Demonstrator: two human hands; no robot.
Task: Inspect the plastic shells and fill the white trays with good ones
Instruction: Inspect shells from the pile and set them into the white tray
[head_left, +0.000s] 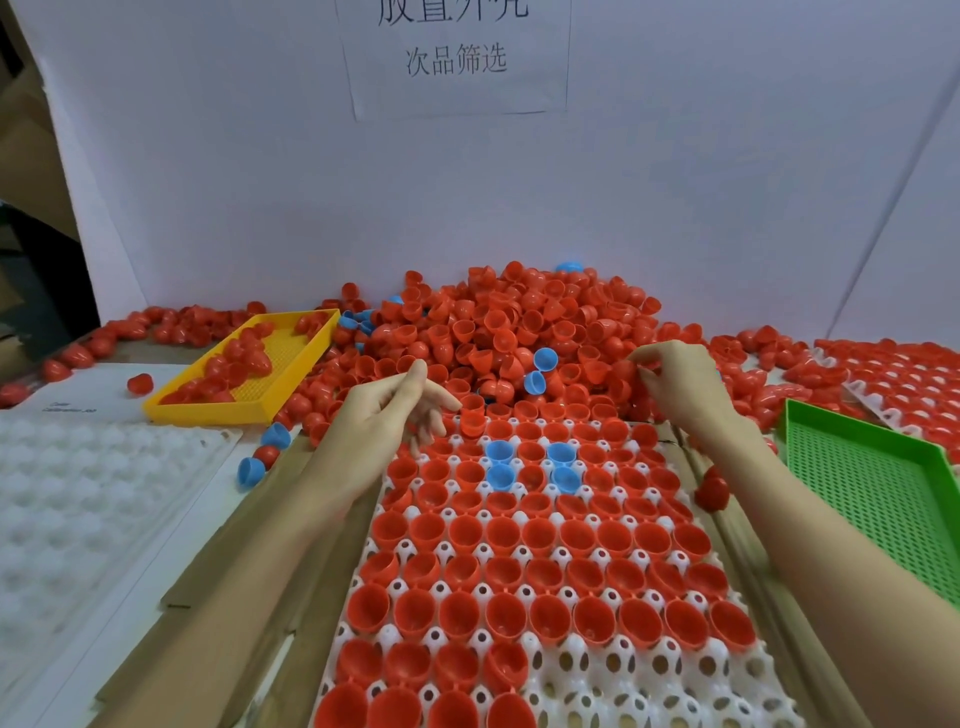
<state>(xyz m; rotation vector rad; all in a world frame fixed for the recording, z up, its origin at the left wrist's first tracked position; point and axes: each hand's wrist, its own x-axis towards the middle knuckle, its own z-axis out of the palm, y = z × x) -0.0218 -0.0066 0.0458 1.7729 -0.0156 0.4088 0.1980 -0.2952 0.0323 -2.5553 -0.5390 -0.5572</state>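
Red plastic half-shells (524, 332) lie heaped just beyond the white dimpled tray (649, 670). Right hand (675, 384), nearer, pinches into the heap; left hand (400, 410) hovers loose-fingered, empty.

- I saw the white tray (597, 670) in front of me nearly full of red shells (524, 535) sitting open side up, with four blue shells (530, 465) grouped near its far end.
- My left hand (389, 410) hovered over the tray's far left corner, fingers (415, 379) loosely extended and holding nothing.
- My right hand (675, 384) pinched at the edge of the big pile of shells (519, 322).
- A yellow tray (291, 384) holding a few red shells lay to the left, a green tray (883, 467) to the right.
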